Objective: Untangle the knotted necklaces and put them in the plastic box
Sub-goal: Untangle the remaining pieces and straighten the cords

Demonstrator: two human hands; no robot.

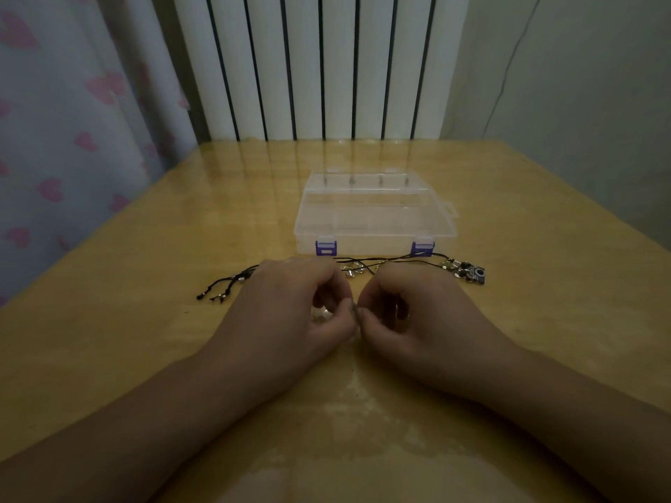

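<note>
Black cord necklaces (381, 262) lie tangled on the wooden table just in front of a clear plastic box (374, 216), whose lid is closed with two purple latches. Beaded cord ends (227, 286) trail to the left, and metal and dark pendants (468, 272) lie at the right. My left hand (290, 306) and my right hand (425, 306) meet fingertip to fingertip in the middle, both pinching a small piece of the necklaces between thumb and fingers. A few gold rings (350, 272) show behind the hands. What lies under the palms is hidden.
The wooden table (145, 321) has a glossy top with worn pale patches near me. A white radiator (319, 67) stands behind the far edge, a curtain with pink hearts (65, 139) hangs at the left, and a plain wall is at the right.
</note>
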